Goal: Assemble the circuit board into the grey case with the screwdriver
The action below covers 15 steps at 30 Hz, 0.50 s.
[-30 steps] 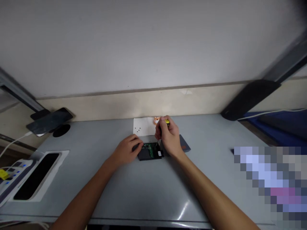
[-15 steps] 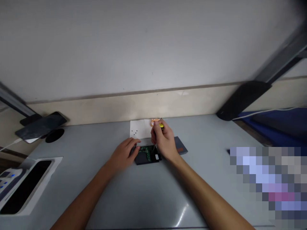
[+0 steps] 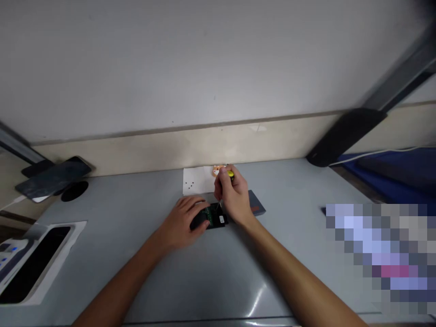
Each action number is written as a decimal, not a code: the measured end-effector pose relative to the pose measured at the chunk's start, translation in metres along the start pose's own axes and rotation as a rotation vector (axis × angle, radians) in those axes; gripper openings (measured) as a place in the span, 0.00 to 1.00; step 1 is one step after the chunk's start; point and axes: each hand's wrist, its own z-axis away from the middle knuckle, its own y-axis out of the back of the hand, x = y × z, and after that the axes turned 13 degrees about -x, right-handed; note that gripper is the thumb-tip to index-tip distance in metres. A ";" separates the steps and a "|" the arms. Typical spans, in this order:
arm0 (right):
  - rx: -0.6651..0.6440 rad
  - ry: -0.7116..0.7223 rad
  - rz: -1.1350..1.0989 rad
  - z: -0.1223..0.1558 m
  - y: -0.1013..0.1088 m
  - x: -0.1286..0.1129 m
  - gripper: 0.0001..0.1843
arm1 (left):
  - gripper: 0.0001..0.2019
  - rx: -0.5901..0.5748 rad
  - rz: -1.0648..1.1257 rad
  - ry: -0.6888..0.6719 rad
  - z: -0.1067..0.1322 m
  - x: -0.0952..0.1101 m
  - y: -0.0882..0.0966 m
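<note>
A small black device [image 3: 214, 221] with a green circuit board showing lies open on the grey table [image 3: 218, 268]. My left hand [image 3: 184, 220] lies over its left side, fingers curled onto it. My right hand [image 3: 233, 197] is closed round a small screwdriver with a yellow cap [image 3: 230, 174], held upright with its tip down on the board. Behind the device a white sheet of paper [image 3: 195, 180] carries several tiny dark screws [image 3: 190, 185]. A small orange figure [image 3: 216, 170] peeks out beside my right fingers.
A dark grey cover with an orange mark [image 3: 256, 204] lies right of my right hand. A phone [image 3: 54, 177] leans at the far left above a round black disc [image 3: 74, 190]. A white unit with a black recess [image 3: 37, 261] sits front left. A black lamp base [image 3: 344, 136] stands back right.
My left hand has slid further onto the device, covering more of its left side. My right hand stays on the upright screwdriver. The view has shifted slightly.
</note>
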 end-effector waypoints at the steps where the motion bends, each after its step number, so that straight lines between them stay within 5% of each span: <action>1: -0.001 -0.002 0.011 0.000 0.000 0.000 0.20 | 0.21 -0.011 0.005 -0.005 0.000 0.001 -0.001; 9: 0.001 -0.016 0.024 0.001 0.000 -0.001 0.21 | 0.19 -0.023 0.007 -0.003 0.000 0.000 -0.003; 15: 0.038 0.024 -0.042 0.001 -0.002 -0.009 0.20 | 0.11 0.144 0.014 0.061 -0.001 -0.003 -0.013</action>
